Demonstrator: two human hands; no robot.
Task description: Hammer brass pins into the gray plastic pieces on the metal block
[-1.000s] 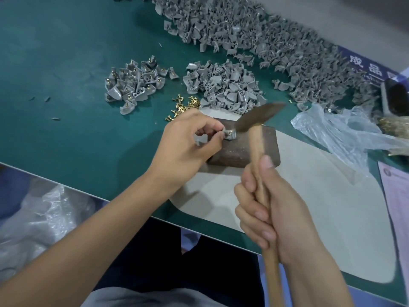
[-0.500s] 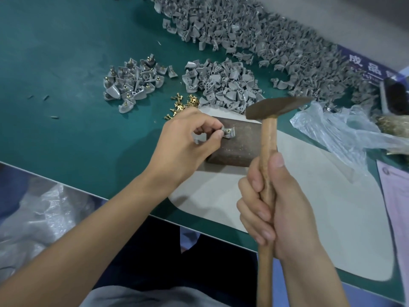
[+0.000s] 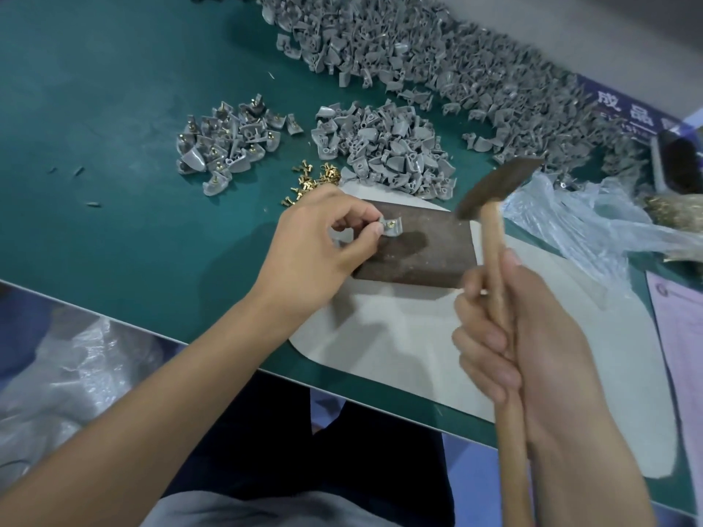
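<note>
My left hand (image 3: 319, 252) pinches a gray plastic piece (image 3: 392, 227) with a brass pin in it, lifted slightly over the left end of the brown metal block (image 3: 430, 252). My right hand (image 3: 525, 336) grips the wooden handle of a hammer; the hammer head (image 3: 498, 186) is raised and tilted above the block's right edge, apart from the piece. Loose brass pins (image 3: 308, 182) lie on the green mat just behind my left hand.
A small heap of gray pieces with pins (image 3: 228, 146) lies at left, a heap without pins (image 3: 392, 154) behind the block, and a long pile (image 3: 456, 58) across the back. A clear plastic bag (image 3: 593, 226) lies at right. The block sits on a pale pad (image 3: 399, 344).
The hammer rose off the piece and swung up to the right. My left hand has lifted the piece slightly and shifted it toward the block's left end.
</note>
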